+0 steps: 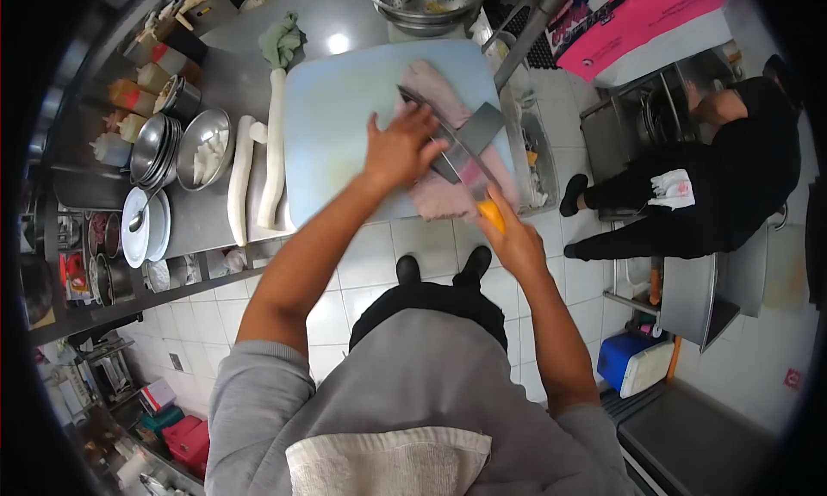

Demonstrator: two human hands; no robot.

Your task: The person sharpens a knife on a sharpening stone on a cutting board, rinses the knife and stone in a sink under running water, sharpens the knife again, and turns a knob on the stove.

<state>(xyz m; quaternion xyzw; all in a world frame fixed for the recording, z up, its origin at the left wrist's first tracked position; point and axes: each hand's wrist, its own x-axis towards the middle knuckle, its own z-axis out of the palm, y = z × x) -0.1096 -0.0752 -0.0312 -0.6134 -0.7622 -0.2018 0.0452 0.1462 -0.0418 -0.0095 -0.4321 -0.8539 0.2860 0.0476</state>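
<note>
My right hand [519, 239] is wrapped round the orange handle of a long knife [469, 170]. The blade points up and left across a pink cloth [441, 200] on a pale blue cutting board [332, 104]. Fingers spread, my left hand [398, 150] is at the blade's far half; whether it touches the metal or hovers over it I cannot tell. A second, wide grey blade [482, 127] lies on the cloth right of the knife, its handle not visible.
Long white peeled roots [272, 151] lie left of the board, beside a steel bowl of white pieces [207, 156] and stacked white plates [138, 225]. A colander [426, 1] stands behind the board. At right, a person in black [724, 169] bends by metal shelves.
</note>
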